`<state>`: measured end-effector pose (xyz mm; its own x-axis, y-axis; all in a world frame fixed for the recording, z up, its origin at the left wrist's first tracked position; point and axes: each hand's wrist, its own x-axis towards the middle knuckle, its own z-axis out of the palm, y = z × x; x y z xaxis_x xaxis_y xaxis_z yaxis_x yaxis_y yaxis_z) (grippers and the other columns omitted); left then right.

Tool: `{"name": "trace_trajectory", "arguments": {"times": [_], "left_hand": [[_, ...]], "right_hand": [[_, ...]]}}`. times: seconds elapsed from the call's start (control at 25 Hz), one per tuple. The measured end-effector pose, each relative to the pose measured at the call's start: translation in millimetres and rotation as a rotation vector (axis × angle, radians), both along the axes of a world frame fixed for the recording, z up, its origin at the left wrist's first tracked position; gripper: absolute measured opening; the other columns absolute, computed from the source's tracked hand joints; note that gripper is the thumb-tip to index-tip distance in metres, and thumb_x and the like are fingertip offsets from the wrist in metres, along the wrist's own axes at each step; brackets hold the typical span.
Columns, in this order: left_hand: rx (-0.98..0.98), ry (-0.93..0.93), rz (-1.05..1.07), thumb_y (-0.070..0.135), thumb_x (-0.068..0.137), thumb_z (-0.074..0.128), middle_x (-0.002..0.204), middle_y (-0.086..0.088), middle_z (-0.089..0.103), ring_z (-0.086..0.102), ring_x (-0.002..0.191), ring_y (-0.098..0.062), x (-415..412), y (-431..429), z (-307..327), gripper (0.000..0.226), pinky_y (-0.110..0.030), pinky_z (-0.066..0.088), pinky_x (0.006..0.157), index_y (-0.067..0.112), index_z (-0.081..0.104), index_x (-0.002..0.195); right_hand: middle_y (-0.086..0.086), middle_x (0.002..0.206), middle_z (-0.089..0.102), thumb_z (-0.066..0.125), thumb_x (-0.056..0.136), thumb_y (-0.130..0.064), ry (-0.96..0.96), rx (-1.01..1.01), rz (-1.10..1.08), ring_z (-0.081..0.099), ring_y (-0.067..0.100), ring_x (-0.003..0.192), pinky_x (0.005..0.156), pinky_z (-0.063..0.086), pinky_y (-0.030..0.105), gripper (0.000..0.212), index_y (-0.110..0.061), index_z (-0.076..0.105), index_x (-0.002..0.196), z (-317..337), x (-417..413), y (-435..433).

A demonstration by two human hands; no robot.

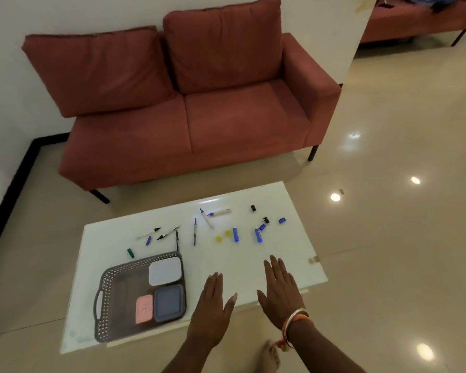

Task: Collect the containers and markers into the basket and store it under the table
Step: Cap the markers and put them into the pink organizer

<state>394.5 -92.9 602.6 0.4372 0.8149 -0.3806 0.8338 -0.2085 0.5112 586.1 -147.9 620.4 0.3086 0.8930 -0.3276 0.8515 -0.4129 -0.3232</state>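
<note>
A grey perforated basket [108,300] sits at the near left of the white table [242,262]. Inside it lie a white container [164,271], a dark blue container [169,302] and a pink container [144,309]. Several markers and loose caps are scattered across the far half of the table: a blue pen [194,231], a white marker [207,218], blue caps [235,234], yellow caps [219,239], a green cap [130,253]. My left hand [213,305] and my right hand [280,289] hover flat and open over the near table edge, holding nothing.
A red two-seat sofa [189,103] stands behind the table, against a white wall. Glossy tiled floor [388,238] surrounds the table. My bare foot [269,358] shows below the near edge. A second sofa [414,22] is at the top right.
</note>
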Motion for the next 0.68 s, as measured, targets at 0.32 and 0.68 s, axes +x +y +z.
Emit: {"name": "trace_trajectory", "arguments": {"times": [0.32,0.68], "left_hand": [[0.053,-0.052,0.069,0.081,0.076,-0.009,0.170,0.002,0.003,0.000,0.156,-0.012,63.0,-54.6,-1.2,0.107,-0.022,0.001,0.120,0.018,0.005,0.160],[-0.025,-0.017,0.109,0.084,0.064,-0.027,0.169,0.004,-0.003,-0.008,0.154,-0.008,115.6,-193.9,-130.8,0.119,-0.017,-0.004,0.116,0.018,-0.002,0.160]], "right_hand": [[-0.001,0.161,-0.017,0.041,0.098,-0.040,0.011,0.066,0.010,-0.012,0.020,0.150,0.120,0.002,0.034,0.075,-0.017,0.000,0.156,3.0,39.9,-84.4],[-0.005,0.157,-0.025,0.038,0.093,-0.046,0.069,-0.092,0.104,-0.017,0.018,0.149,0.121,0.004,0.036,0.079,-0.019,-0.003,0.155,-108.5,79.2,-183.6]]}}
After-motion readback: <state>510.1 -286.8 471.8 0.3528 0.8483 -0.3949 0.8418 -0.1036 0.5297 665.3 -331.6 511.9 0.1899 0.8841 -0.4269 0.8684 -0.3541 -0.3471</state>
